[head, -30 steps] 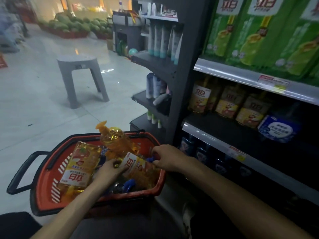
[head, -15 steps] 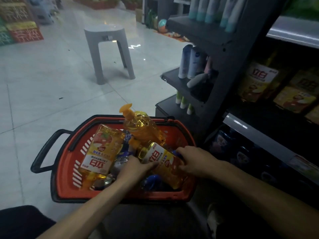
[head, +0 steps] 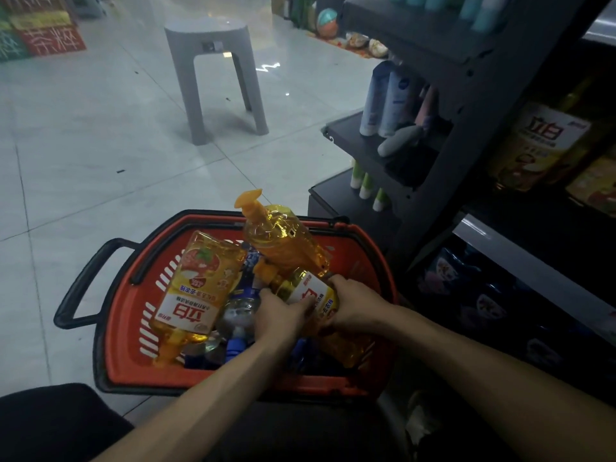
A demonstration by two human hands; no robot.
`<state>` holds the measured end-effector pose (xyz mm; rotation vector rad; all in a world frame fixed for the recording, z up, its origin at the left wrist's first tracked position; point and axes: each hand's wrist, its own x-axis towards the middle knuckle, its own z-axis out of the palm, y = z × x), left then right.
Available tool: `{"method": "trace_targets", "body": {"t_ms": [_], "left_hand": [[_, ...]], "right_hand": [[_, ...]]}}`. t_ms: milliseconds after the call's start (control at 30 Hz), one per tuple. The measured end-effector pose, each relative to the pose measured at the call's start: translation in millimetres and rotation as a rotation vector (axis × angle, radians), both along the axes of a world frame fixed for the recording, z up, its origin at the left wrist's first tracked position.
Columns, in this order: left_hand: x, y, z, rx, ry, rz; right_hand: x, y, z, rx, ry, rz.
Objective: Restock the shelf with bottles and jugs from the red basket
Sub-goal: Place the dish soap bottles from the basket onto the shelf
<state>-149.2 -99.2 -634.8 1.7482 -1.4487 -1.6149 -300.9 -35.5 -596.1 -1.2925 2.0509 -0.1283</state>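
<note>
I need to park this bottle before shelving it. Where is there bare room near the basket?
Bare floor lies between the grey stool and the red basket. The dark shelf in front of the yellow jugs also looks bare. The basket is crowded with piled bottles.

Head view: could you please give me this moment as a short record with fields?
basket: red basket, in front of the person, beside the dark shelf
left hand: grips the labelled yellow bottle
right hand: grips the same bottle from the other side
bottle state: tilted, inside the basket
other contents: pump bottle, second yellow bottle, clear bottle with blue cap
nearby: grey stool
</note>
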Motion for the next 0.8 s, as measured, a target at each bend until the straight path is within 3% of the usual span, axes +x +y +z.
{"method": "trace_targets", "body": {"t_ms": [233,467,633,800], "left_hand": [[9,-8,12,0.193,0.264,0.143],[21,1,30,0.083,0.323,0.072],[27,9,48,-0.135,0.341,-0.033],[25,8,83,-0.294,0.352,-0.253]], "right_hand": [[3,-12,-3,0.021,-0.123,-0.128],[7,-3,0,-0.067,-0.211,-0.216],[4,17,12,-0.226,-0.245,-0.299],[-10,32,41,-0.379,-0.304,-0.368]]}}
